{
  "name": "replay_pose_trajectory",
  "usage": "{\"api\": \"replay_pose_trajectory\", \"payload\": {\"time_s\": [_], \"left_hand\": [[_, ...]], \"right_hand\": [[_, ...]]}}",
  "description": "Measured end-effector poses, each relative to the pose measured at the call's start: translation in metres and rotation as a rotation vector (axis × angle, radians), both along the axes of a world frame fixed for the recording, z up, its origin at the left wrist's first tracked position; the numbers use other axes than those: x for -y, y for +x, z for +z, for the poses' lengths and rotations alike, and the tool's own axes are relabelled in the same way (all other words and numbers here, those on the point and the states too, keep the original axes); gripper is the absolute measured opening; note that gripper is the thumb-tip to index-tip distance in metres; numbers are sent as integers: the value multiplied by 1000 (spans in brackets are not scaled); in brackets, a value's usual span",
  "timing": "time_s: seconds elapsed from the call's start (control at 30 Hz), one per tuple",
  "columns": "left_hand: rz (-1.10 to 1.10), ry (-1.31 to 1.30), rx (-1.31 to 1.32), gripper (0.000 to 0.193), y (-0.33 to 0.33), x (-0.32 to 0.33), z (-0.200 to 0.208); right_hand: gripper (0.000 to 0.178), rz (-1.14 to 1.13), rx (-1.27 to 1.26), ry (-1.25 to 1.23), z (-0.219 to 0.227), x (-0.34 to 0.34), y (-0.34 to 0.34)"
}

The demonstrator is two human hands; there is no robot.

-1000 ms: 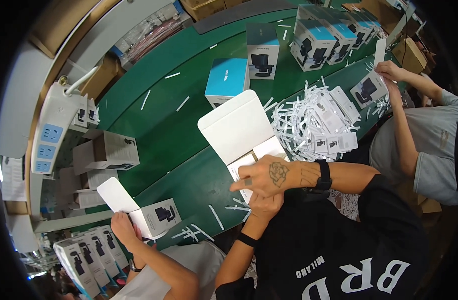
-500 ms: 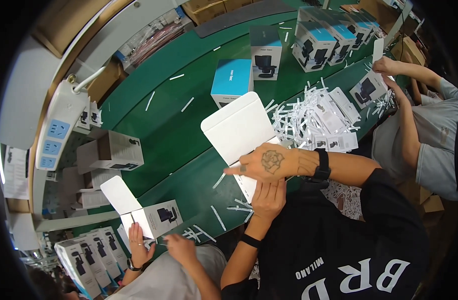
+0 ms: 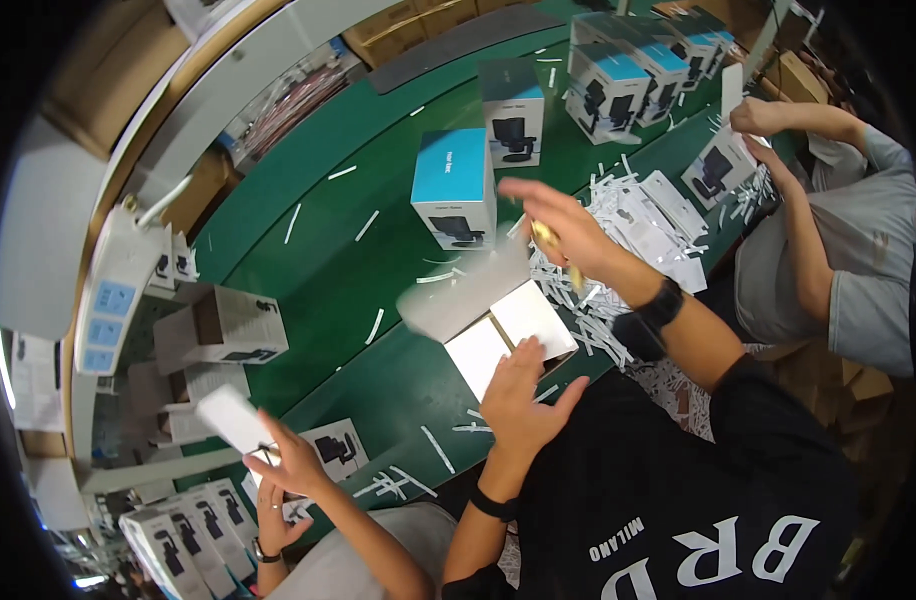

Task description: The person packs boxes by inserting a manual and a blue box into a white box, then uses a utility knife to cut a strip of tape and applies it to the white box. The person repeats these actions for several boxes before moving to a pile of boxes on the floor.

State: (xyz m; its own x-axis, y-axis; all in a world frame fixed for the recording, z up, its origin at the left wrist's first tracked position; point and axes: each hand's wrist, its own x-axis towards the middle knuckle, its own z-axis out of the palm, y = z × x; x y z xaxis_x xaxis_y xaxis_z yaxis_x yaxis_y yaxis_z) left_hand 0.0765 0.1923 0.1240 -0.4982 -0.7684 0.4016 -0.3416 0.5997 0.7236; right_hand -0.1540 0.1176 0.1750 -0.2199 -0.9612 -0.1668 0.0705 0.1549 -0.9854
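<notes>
A white box (image 3: 476,358) stands in front of me with its two inner flaps folded in and a dark slit between them. My left hand (image 3: 523,400) lies over the near edge of the box, fingers flat on the flaps and thumb spread. The box's large lid flap (image 3: 463,300) stands raised on the far side, blurred by motion. My right hand (image 3: 568,235) is above and to the right of the box, with a small gold-coloured object (image 3: 546,238) held against its palm and fingers; its kind is unclear.
Behind the lid stands a blue-topped box (image 3: 456,190); more closed boxes (image 3: 608,90) stand farther back. White paper strips and leaflets (image 3: 648,220) pile up at the right. One co-worker's hand (image 3: 296,455) works at a box on the left; another's hand (image 3: 760,117) is at the right.
My right hand has lifted off the box toward the upper right, and the gold-coloured object now shows in it. My left hand has moved up onto the flaps. The lid flap has shifted.
</notes>
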Motion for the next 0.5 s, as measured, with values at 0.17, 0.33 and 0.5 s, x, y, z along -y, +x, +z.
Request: {"api": "replay_pose_trajectory", "payload": {"time_s": [0.17, 0.33, 0.5], "left_hand": [[-21, 1017, -695, 36, 22, 17, 1], [-120, 900, -635, 38, 14, 16, 2], [-206, 811, -591, 38, 15, 9, 1]], "right_hand": [[38, 349, -913, -331, 52, -86, 16], [39, 165, -1052, -228, 60, -126, 39], [48, 41, -1032, -144, 58, -139, 53]]}}
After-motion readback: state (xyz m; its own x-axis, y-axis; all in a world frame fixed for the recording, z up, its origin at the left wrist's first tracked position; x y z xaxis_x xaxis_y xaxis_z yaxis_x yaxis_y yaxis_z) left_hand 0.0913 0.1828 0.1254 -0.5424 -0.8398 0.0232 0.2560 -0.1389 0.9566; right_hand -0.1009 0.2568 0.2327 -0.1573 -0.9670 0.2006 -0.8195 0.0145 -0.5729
